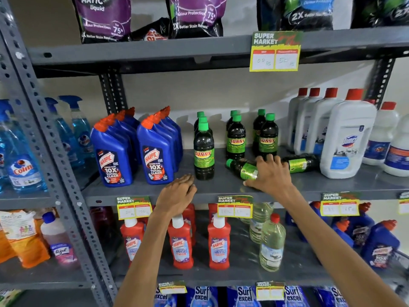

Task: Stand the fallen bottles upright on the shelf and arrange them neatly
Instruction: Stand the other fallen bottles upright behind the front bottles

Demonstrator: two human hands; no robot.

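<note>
Dark Sunny bottles with green caps stand on the grey middle shelf in three short rows; the front left bottle is upright. Two of these bottles lie on their sides. One fallen bottle points its cap to the left, and my right hand is closed over its body. The other fallen bottle lies behind my right hand, against a white jug. My left hand rests palm down on the shelf's front edge, just left of the front upright bottle, holding nothing.
Blue Harpic bottles stand left of the Sunny rows, and white red-capped jugs stand to the right. Price tags hang on the shelf edge. Red Harpic bottles and clear bottles fill the shelf below.
</note>
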